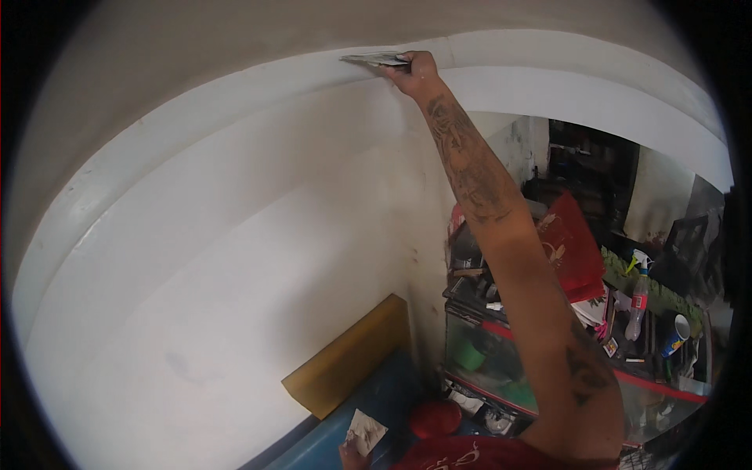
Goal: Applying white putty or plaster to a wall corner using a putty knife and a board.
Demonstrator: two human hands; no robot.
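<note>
Raised high overhead, my right hand [415,72] grips a putty knife [376,59]. Its thin, flat blade lies against the white cornice [258,86] where the wall meets the ceiling. Low in the picture, my left hand [352,456] is closed on a small square flat piece [367,432], pale with darker smears. Whether that piece is card or a plate, I cannot tell. Much of the left hand is cut off by the lower edge.
A yellow foam block [348,356] leans at the wall beside a blue surface [376,399]. A red round container [435,419] sits near it. On the right, a cluttered glass case [501,356] carries a red bag [572,247], a spray bottle [639,301] and a can [677,333].
</note>
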